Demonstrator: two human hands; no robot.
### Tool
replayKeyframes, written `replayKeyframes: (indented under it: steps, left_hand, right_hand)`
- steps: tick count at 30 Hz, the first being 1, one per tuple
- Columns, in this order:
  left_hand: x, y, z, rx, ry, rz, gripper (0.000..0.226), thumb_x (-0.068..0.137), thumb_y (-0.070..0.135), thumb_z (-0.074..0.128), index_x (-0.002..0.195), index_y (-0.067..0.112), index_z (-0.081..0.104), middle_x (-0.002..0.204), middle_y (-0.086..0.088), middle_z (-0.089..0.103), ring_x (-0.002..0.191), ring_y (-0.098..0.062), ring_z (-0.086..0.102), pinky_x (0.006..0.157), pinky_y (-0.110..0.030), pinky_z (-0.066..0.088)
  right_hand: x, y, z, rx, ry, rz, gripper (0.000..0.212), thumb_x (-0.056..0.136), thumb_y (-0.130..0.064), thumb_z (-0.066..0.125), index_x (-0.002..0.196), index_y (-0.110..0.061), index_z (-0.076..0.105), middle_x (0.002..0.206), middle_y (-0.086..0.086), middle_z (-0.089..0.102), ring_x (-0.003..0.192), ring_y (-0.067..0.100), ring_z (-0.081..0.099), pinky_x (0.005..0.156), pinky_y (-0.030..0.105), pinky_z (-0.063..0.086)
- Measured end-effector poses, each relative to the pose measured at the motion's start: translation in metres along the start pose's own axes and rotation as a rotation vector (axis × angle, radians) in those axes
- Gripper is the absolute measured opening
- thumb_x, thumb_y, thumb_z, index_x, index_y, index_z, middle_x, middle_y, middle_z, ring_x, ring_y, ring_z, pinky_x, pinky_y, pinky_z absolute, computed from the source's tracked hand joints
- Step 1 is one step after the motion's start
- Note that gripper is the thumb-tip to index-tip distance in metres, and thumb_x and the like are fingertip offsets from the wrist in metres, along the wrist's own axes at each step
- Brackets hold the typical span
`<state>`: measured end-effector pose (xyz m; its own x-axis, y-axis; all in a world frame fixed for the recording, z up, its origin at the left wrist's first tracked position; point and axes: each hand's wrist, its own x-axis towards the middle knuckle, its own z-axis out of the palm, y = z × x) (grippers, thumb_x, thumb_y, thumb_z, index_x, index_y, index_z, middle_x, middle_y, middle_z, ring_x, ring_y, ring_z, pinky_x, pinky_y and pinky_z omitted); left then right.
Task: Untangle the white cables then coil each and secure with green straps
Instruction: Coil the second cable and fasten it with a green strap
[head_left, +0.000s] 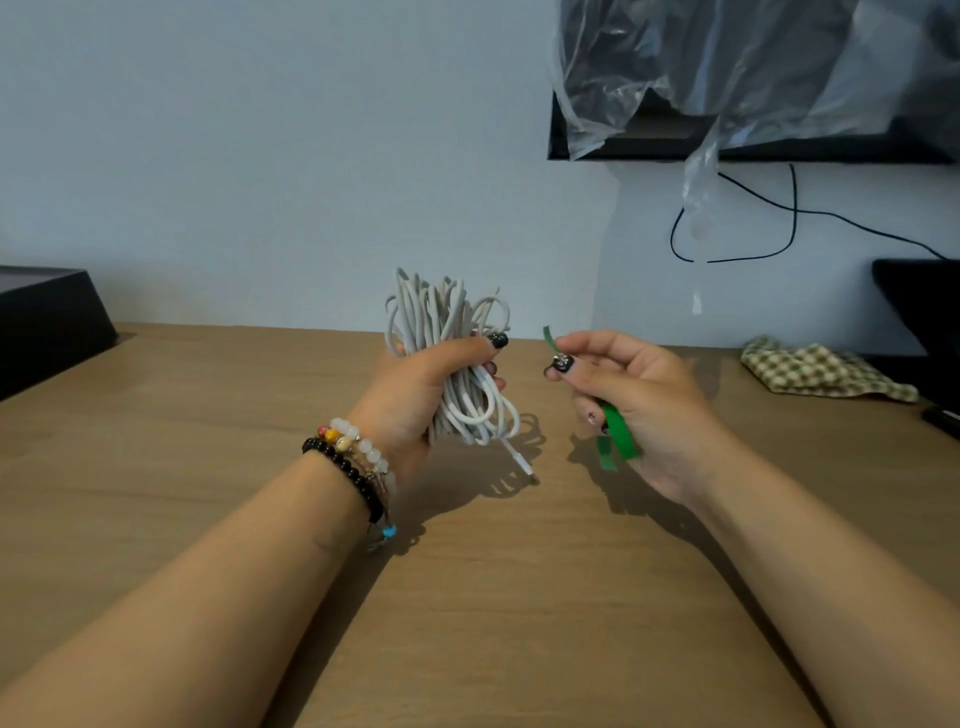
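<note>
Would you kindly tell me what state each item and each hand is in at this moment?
White cable: coiled in a bundle, held above the table, not yet strapped, one plug end hanging down.
Green strap: loose, unfastened, held apart from the cable.
Left hand: grips the middle of the cable bundle.
Right hand: pinches the strap between thumb and fingers.
Checked cloth: crumpled, lying on the table.
</note>
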<state>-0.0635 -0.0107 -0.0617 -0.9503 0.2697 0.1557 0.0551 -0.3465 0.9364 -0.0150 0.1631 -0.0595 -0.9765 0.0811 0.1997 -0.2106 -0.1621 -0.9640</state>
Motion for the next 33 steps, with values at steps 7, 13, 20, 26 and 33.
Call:
replayKeyframes:
  steps: [7, 13, 20, 26, 33]
  left_hand:
    - [0.000, -0.002, 0.001, -0.005, -0.002, 0.007, 0.025, 0.069, 0.021, 0.075, 0.086, 0.008, 0.062, 0.066, -0.003, 0.064, 0.057, -0.015, 0.065, 0.054, -0.027, 0.054]
    - [-0.002, -0.002, 0.001, -0.012, 0.001, -0.012, 0.049, 0.061, 0.031, 0.076, 0.100, 0.005, 0.061, 0.071, -0.003, 0.064, 0.061, -0.015, 0.065, 0.055, -0.028, 0.054]
    - [-0.002, -0.004, 0.001, -0.009, -0.024, -0.020, 0.043, 0.065, 0.029, 0.075, 0.098, 0.005, 0.062, 0.070, -0.004, 0.064, 0.062, -0.016, 0.065, 0.057, -0.028, 0.054]
    - [-0.005, -0.004, 0.003, 0.034, -0.068, -0.037, 0.036, 0.064, 0.026, 0.074, 0.090, 0.006, 0.062, 0.067, -0.004, 0.063, 0.060, -0.017, 0.063, 0.059, -0.027, 0.055]
    - [-0.011, -0.003, 0.009, 0.076, -0.125, -0.082, 0.046, 0.064, 0.023, 0.072, 0.105, 0.001, 0.067, 0.079, -0.010, 0.072, 0.058, -0.011, 0.067, 0.055, -0.021, 0.053]
  right_hand:
    - [-0.004, -0.006, 0.002, -0.165, -0.032, -0.061, 0.016, 0.092, -0.013, 0.057, 0.107, -0.011, 0.062, 0.098, 0.004, 0.075, 0.047, 0.014, 0.056, 0.062, 0.030, 0.048]
    - [-0.006, -0.011, 0.003, -0.111, -0.018, -0.061, 0.017, 0.095, -0.011, 0.053, 0.112, -0.010, 0.050, 0.095, 0.007, 0.075, 0.052, 0.018, 0.063, 0.054, 0.026, 0.048]
    - [-0.004, -0.004, 0.004, -0.079, 0.030, -0.074, 0.024, 0.084, 0.016, 0.048, 0.075, -0.002, 0.062, 0.069, 0.011, 0.070, 0.049, 0.015, 0.059, 0.049, 0.023, 0.048]
    - [0.000, 0.004, 0.000, -0.155, 0.178, -0.050, 0.030, 0.081, 0.002, 0.048, 0.068, -0.008, 0.072, 0.054, 0.013, 0.052, 0.043, 0.019, 0.041, 0.049, 0.029, 0.027]
    - [-0.006, 0.009, 0.012, -0.416, 0.231, -0.334, 0.038, 0.083, -0.001, 0.061, 0.075, -0.035, 0.076, 0.062, -0.008, 0.054, 0.049, 0.004, 0.042, 0.050, 0.015, 0.034]
